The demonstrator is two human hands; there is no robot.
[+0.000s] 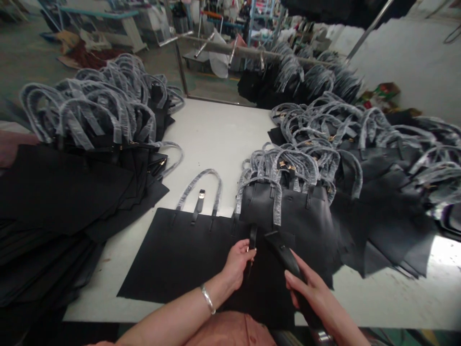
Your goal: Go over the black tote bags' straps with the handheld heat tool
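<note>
My left hand (238, 262) pinches a short black strap (253, 236) with a small metal fitting at its end. The strap stands up from a flat black bag panel (266, 293) lying before me. In my right hand (308, 283) is a black hand-held tool (283, 250) with a wide flat head and a silver part at its lower end. Its head points at the strap, a small gap apart. To the left lies another black bag panel (180, 259) with a plastic-wrapped handle (200, 174) and a clasp tab (200, 202).
Black bag pieces with wrapped handles are piled at the left (72, 182) and right (382, 192) of the white table (219, 129). A nearer stack (288, 204) overlaps my work on the right. Behind the table, a metal rack (216, 44) holds more hanging bags.
</note>
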